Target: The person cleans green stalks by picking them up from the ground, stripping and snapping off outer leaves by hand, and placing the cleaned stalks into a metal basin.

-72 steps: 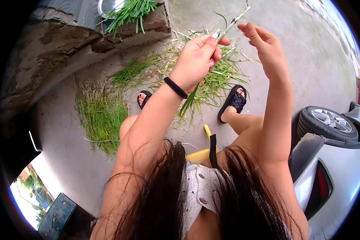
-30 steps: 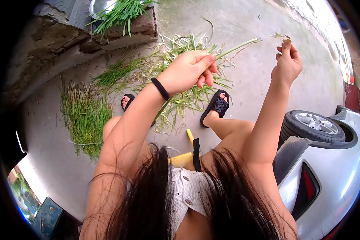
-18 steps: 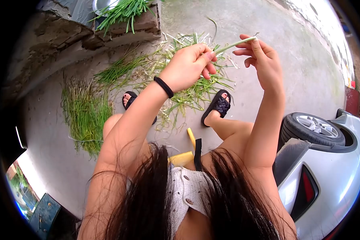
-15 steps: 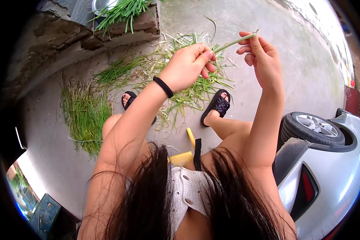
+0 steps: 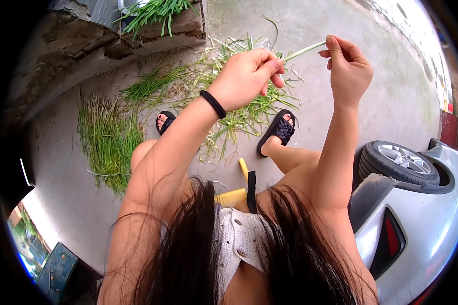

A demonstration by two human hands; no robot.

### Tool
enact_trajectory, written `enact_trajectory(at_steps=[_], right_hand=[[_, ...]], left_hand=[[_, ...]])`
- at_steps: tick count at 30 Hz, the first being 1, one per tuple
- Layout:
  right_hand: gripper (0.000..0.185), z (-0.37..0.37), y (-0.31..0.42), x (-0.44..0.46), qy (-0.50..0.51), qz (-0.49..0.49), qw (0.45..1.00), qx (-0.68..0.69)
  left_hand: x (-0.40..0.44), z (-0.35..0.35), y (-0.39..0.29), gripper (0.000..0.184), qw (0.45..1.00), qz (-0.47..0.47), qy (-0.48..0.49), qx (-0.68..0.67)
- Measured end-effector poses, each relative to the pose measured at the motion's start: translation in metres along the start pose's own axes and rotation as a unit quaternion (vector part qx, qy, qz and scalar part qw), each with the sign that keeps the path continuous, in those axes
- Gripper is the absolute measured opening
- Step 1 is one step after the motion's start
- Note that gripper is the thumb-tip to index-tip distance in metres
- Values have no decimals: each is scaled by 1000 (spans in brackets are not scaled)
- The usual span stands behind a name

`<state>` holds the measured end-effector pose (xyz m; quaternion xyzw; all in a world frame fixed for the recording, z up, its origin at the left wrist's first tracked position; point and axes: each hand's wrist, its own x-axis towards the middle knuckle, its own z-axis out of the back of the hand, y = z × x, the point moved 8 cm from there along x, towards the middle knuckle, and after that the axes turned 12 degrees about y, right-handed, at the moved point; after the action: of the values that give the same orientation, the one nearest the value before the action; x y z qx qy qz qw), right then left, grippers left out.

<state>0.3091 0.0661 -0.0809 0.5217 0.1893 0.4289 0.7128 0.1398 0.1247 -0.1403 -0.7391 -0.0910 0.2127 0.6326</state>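
Between my two hands stretches a slim pale-green chive stalk, slanting up to the right. My left hand, with a black band at its wrist, grips the lower end between thumb and fingers. The upper tip is pinched by the thumb and fingertips of my right hand. Below my hands, a loose heap of green and whitish trimmings covers the concrete. A thick bunch of untrimmed chives lies to the left, and a smaller green bunch is just beyond it.
Cleaned green chives rest over a metal bowl on a rough ledge, upper left. My sandaled feet flank the heap. A silver car part with a wheel stands on the right. A yellow seat frame is under me.
My right hand has turned, its fingers closing at the stalk's tip, and shifted slightly right. The stalk now looks paler and thinner. My left hand has moved slightly right.
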Motion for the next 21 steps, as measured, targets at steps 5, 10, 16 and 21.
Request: enact_trajectory(at_steps=[5, 10, 16, 21], right_hand=[[16, 3, -1, 2, -71, 21, 997, -12], [24, 52, -46, 15, -167, -22, 958, 234], [27, 3, -32, 9, 119, -78, 990, -4], [27, -64, -1, -14, 313, -72, 938, 128]], left_hand=[[0, -4, -8, 15, 999, -34, -13, -11], [-17, 15, -16, 8, 985, -61, -85, 134], [-19, 31, -11, 11, 990, -63, -103, 78], [-12, 24, -7, 16, 987, -89, -106, 80]])
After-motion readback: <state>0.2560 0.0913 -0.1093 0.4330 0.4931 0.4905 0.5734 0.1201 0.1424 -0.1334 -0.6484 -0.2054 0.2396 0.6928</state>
